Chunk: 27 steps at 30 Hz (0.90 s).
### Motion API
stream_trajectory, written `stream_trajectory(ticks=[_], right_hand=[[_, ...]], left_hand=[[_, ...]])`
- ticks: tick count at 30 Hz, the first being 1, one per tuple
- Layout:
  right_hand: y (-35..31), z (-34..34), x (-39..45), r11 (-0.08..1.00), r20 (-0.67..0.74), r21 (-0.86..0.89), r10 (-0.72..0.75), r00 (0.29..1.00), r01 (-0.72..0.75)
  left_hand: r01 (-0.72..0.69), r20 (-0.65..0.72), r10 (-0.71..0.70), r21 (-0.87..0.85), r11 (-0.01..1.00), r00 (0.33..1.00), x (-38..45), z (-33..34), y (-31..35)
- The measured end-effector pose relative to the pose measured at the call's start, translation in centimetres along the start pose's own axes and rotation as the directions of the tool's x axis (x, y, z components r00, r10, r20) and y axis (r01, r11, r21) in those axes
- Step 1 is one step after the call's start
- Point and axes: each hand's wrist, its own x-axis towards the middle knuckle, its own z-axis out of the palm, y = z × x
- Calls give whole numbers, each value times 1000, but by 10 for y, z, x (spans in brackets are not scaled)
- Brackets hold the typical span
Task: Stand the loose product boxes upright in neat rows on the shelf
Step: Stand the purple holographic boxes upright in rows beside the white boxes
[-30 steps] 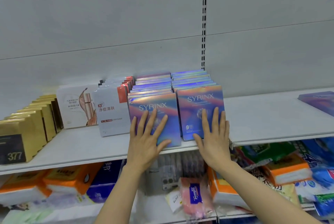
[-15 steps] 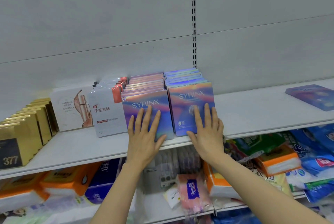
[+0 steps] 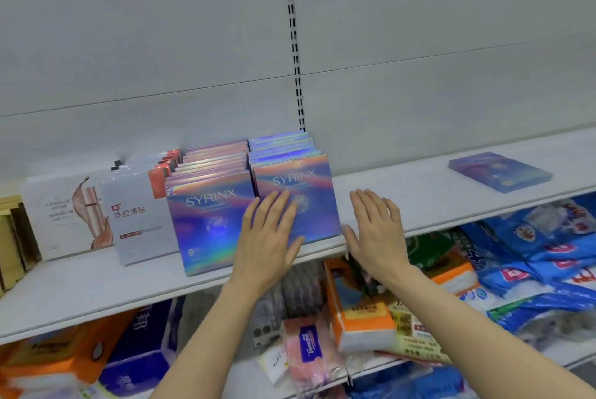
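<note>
While two rows of holographic SYRINX boxes (image 3: 254, 192) are stood upright side by side on the white shelf (image 3: 403, 198), the left hand (image 3: 269, 239) is laid flat, fingers straight and together, across the seam between the two front boxes, its fingertips on the face of the right-hand front box (image 3: 309, 202); nothing is gripped by it; the right hand (image 3: 375, 232) is held open with fingers straight just beside the right edge of that box, and whether the box is touched by the thumb cannot be told from this angle; one more SYRINX box (image 3: 500, 171) is seen lying flat on the shelf well apart to the right, near the back panel; white mask packs (image 3: 135, 218) are stood upright just to the left of the rows, touching them, with gold boxes (image 3: 13, 237) at the far left edge; tissue packs (image 3: 361, 305) and blue bagged goods (image 3: 548, 247) are piled loosely on the lower shelf beneath both forearms.
</note>
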Motion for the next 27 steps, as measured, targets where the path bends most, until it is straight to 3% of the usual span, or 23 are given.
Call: stream_trajectory(ticks=[5,20,25,27], right_hand=[[67,-11,-3,995,33,-67,72,997,-69],[342,-2,3,944,215,-188,310,926,-272],[396,12,9,962,538,-125,272,798,-243],[399,16,9,965,589,-99,253,768,-242]], left_hand=[[-78,6,78,-52,996,997,42,8,50],[-102,213,129,-136,985,968,159,64,218],[-95,243,124,-129,987,962,180,76,255],[-94,249,123,-126,988,961,184,81,264]])
